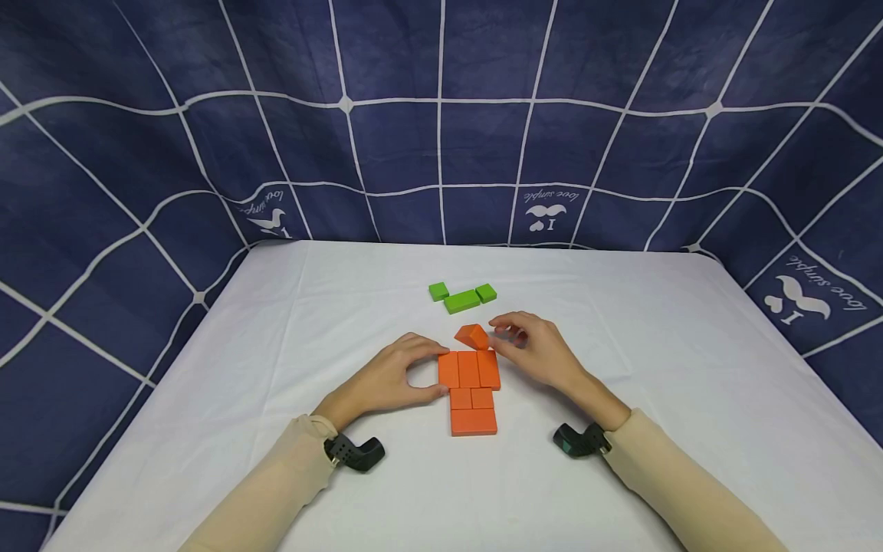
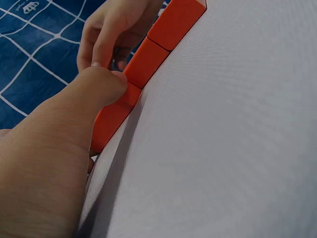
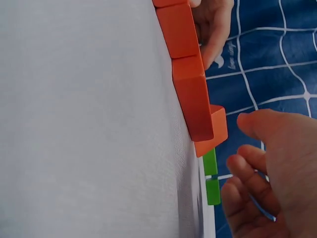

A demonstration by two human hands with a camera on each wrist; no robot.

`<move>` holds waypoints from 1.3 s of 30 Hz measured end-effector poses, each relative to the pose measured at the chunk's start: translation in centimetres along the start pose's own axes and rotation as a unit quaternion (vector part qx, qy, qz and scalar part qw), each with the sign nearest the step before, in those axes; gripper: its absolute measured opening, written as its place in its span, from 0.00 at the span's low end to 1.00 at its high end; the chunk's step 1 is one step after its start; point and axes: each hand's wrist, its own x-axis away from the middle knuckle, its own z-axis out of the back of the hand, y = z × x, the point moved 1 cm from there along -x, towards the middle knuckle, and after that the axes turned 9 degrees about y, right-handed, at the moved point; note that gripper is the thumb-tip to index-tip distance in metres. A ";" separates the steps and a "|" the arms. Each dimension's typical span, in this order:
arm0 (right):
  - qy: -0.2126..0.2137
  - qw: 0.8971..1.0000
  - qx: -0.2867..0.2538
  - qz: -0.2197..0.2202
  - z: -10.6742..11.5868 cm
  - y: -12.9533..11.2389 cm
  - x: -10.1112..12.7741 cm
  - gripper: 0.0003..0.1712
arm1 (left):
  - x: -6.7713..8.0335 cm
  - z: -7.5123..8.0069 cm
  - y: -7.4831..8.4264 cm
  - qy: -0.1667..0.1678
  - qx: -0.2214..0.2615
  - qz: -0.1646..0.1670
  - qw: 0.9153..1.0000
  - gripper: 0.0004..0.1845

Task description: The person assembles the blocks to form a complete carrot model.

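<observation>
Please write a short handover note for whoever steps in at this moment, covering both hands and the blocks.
Left hand: thumb and fingers press the left side of the flat group of orange wooden blocks, steadying it.
Right hand: fingers loosely curled beside the orange wedge-shaped block; whether it touches the wedge is unclear.
Layout: three orange blocks in a row, two small ones below, one wide block nearest the person, all on the white table.
Done: six blocks laid flush.
Left: wedge sits tilted at the far edge; three green wooden blocks lie apart, beyond it.

White table [image 1: 690,368] with orange blocks [image 1: 469,383] and green blocks [image 1: 461,297].
</observation>
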 end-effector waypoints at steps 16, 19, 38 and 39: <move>-0.036 0.997 0.041 -0.051 -2.0 0.2 -1.5 0.17 | -0.1 -0.1 0.0 -0.001 -0.005 -0.001 1.000 0.30; -0.034 0.997 0.042 -0.045 -2.1 0.2 -1.6 0.17 | -0.1 0.0 0.0 -0.002 -0.006 0.000 1.000 0.30; -0.020 0.999 0.032 -0.010 -1.6 -0.1 -1.7 0.19 | 0.1 -0.1 -0.1 -0.001 -0.003 0.001 1.000 0.31; -0.022 0.999 0.035 -0.011 -1.6 -0.1 -1.7 0.20 | 0.1 -0.1 -0.1 -0.002 -0.003 0.002 1.000 0.31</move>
